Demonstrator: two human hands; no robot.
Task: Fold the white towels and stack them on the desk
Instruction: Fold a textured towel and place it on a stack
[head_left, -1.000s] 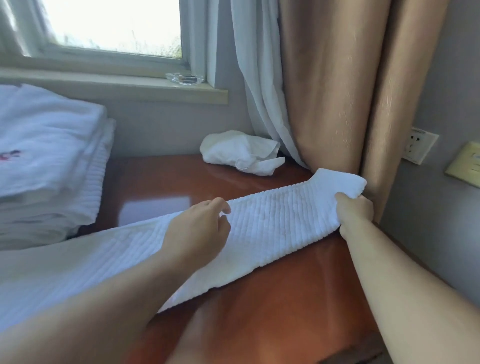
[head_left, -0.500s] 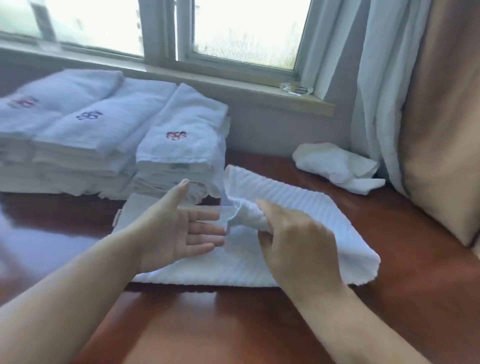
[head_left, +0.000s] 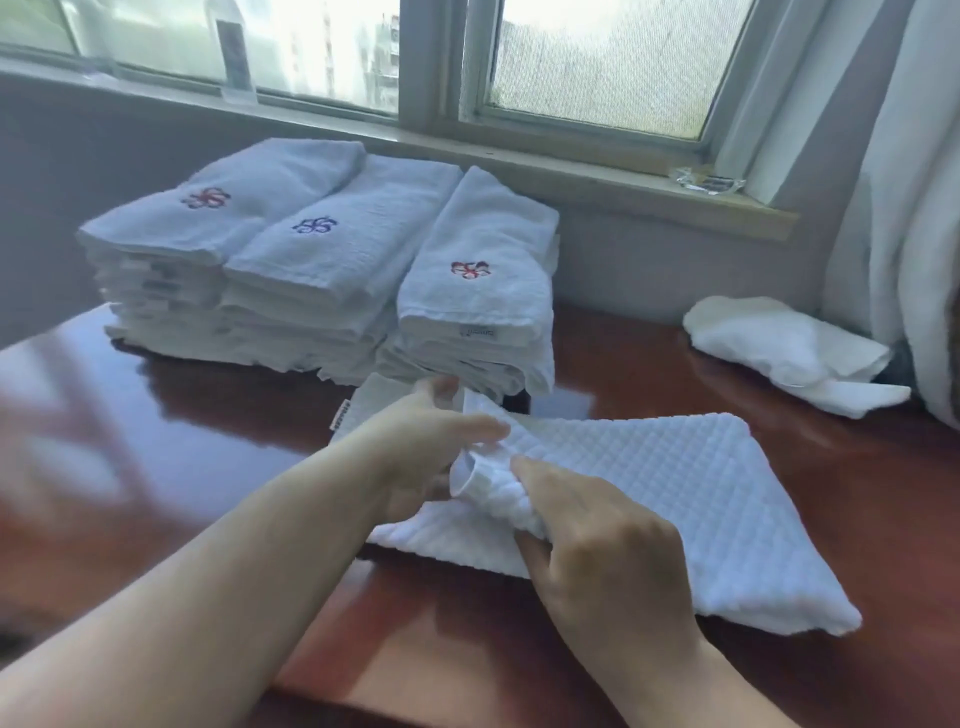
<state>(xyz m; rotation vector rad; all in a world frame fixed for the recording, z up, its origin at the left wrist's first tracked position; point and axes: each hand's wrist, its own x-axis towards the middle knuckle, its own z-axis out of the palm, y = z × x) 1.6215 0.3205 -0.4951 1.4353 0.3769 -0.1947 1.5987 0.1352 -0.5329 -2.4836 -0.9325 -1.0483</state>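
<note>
A white waffle-textured towel (head_left: 675, 493) lies partly folded on the red-brown desk (head_left: 208, 441) in front of me. My right hand (head_left: 608, 551) grips the towel's bunched end, which is brought over to the left above the lower layer. My left hand (head_left: 426, 447) is beside that end, its fingers straight and touching the cloth. Three stacks of folded white towels (head_left: 322, 270) with small embroidered marks stand side by side behind the hands, just beyond the towel's far corner.
A crumpled white towel (head_left: 789, 353) lies at the back right of the desk, next to the white curtain (head_left: 904, 208). A clear glass object (head_left: 706, 179) sits on the windowsill. The desk's front edge runs under my forearms.
The towel, earlier stretched out toward the curtain, has been folded over by my right hand toward the left. My left hand let go and opened, and now touches the folded end. The view swung left.
</note>
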